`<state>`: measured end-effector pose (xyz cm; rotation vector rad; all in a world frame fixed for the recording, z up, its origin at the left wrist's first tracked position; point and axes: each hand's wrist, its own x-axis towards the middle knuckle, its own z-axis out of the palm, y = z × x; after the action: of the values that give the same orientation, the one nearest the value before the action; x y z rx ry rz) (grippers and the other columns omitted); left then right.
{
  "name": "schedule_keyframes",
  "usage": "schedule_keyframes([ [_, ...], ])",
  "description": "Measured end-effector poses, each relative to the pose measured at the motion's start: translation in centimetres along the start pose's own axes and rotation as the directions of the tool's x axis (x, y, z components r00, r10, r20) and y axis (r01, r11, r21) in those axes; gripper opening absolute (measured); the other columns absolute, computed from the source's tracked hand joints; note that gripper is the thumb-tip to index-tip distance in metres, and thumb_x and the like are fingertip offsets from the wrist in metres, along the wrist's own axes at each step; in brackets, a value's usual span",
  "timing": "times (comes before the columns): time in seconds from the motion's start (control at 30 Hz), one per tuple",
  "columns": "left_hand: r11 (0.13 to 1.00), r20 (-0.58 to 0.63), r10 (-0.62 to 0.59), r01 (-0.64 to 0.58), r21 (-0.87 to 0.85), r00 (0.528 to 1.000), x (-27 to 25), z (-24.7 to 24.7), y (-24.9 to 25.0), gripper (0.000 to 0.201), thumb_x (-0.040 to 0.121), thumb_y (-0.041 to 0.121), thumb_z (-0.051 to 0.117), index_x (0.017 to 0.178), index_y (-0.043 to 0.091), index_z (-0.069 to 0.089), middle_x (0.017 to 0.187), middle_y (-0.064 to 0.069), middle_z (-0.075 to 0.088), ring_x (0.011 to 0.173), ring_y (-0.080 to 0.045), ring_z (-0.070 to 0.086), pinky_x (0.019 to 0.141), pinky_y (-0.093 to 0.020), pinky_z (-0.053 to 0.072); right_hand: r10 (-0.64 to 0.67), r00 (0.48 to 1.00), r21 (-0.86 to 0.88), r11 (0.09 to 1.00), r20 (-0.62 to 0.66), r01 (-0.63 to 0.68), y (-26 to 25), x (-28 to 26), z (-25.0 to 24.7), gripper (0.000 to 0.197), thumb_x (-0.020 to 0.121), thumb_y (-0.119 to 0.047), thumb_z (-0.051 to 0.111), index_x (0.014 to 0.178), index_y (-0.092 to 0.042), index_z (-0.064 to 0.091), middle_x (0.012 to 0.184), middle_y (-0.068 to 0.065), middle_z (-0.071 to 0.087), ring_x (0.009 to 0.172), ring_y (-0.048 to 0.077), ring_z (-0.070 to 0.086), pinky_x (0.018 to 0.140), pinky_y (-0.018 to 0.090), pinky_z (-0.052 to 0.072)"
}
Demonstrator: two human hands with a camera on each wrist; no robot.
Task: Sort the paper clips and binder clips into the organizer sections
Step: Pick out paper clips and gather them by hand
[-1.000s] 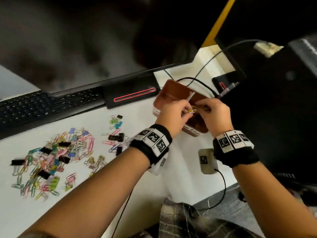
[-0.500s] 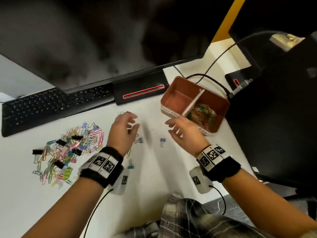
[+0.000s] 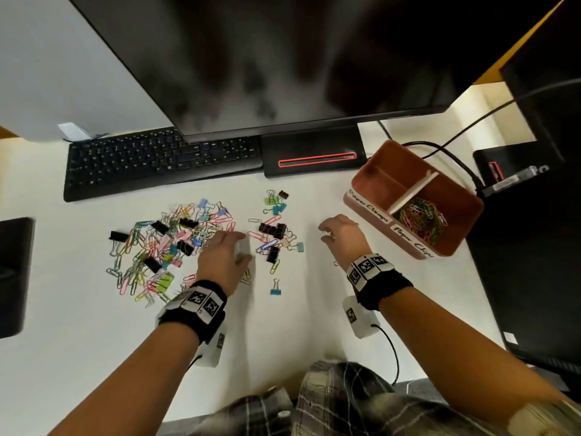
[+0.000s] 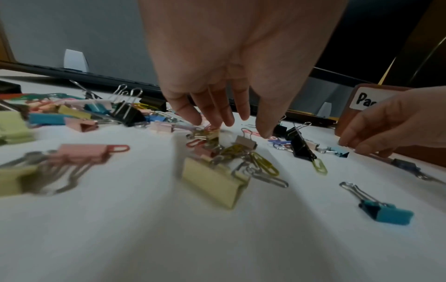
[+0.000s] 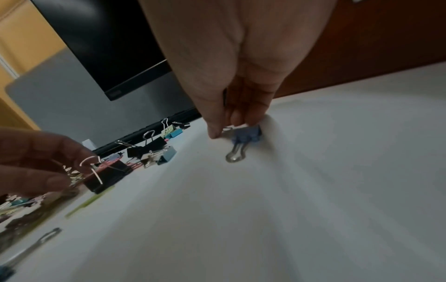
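Both hands have come back from the organizer to the desk for more clips.

The right hand (image 5: 231,106) now pinches a small blue binder clip (image 5: 248,134) lying on the desk (image 3: 298,325). The left hand (image 3: 221,258) reaches with spread fingers into the mixed pile (image 3: 157,247) and holds nothing. The organizer (image 3: 452,247) has paper clips (image 3: 419,220) in its right section; the left section looks empty, so binder clips are probably next.

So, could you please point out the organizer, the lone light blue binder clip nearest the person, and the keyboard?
organizer (image 3: 358,184): head view, on its brown left wall.
light blue binder clip (image 3: 275,291): head view, on its blue body.
keyboard (image 3: 157,162): head view, on the middle keys.
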<state>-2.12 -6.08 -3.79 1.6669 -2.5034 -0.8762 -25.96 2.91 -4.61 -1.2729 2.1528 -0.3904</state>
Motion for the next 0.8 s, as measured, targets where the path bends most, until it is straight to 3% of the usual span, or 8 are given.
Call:
schedule_keyframes([
  [0.1,0.999,0.044,0.043,-0.044,0.018,0.998,1.3,0.3,0.5,0.045,0.078,0.029,0.068,0.120,0.021,0.054,0.124,-0.003,0.053,0.114,-0.025,0.049,0.095,-0.044,0.045,0.036,0.999,0.008,0.999,0.016,-0.036,-0.6,0.6,0.1,0.027,0.088,-0.003,0.050,0.110,-0.009,0.063,0.108,0.014,0.065,0.099,0.030,0.060,0.085,0.030,0.045],
  [0.2,0.995,0.093,0.084,-0.088,0.043,0.992,2.4,0.8,1.1,0.047,0.075,0.034,0.071,0.117,0.021,0.056,0.118,-0.001,0.054,0.108,-0.023,0.051,0.093,-0.044,0.045,0.043,0.997,-0.032,0.999,0.059,-0.041,-1.3,0.7,0.3,0.023,0.089,-0.008,0.050,0.106,-0.012,0.065,0.106,0.012,0.066,0.097,0.029,0.061,0.085,0.031,0.046],
  [0.4,0.991,0.095,0.132,-0.135,0.021,0.987,3.5,1.4,1.8,0.027,0.076,0.026,0.072,0.100,0.021,0.064,0.107,0.003,0.058,0.100,-0.018,0.053,0.092,-0.041,0.044,-0.092,0.988,-0.036,0.995,0.128,0.097,-2.8,1.5,0.2,0.015,0.090,-0.014,0.053,0.095,-0.013,0.066,0.102,0.010,0.061,0.089,0.026,0.060,0.084,0.032,0.048],
  [0.57,0.986,0.113,0.150,-0.158,0.058,0.982,3.6,0.6,1.0,0.012,0.080,0.023,0.068,0.091,0.021,0.065,0.093,0.003,0.062,0.092,-0.020,0.056,0.083,-0.038,0.047,-0.183,0.973,0.044,0.983,0.141,0.179,-6.0,4.5,0.3,0.019,0.092,-0.012,0.049,0.103,-0.015,0.064,0.109,0.007,0.061,0.098,0.023,0.059,0.091,0.036,0.048],
  [0.67,0.987,0.125,0.130,-0.140,0.074,0.984,3.6,0.1,0.5,0.008,0.082,0.025,0.065,0.090,0.022,0.065,0.089,0.003,0.063,0.090,-0.019,0.055,0.083,-0.037,0.048,-0.200,0.947,-0.029,0.976,0.253,0.214,-7.4,6.0,0.8,0.024,0.091,-0.010,0.051,0.111,-0.016,0.064,0.117,0.007,0.060,0.105,0.024,0.057,0.094,0.034,0.046],
  [0.8,0.983,0.147,0.142,-0.157,0.097,0.979,3.6,-0.2,0.4,0.012,0.084,0.027,0.063,0.092,0.019,0.065,0.092,0.001,0.062,0.090,-0.020,0.055,0.083,-0.035,0.047,-0.182,0.932,-0.116,0.967,0.315,0.228,-7.6,6.5,0.8,0.017,0.089,-0.010,0.056,0.102,-0.014,0.067,0.111,0.008,0.059,0.101,0.025,0.058,0.089,0.031,0.045],
])
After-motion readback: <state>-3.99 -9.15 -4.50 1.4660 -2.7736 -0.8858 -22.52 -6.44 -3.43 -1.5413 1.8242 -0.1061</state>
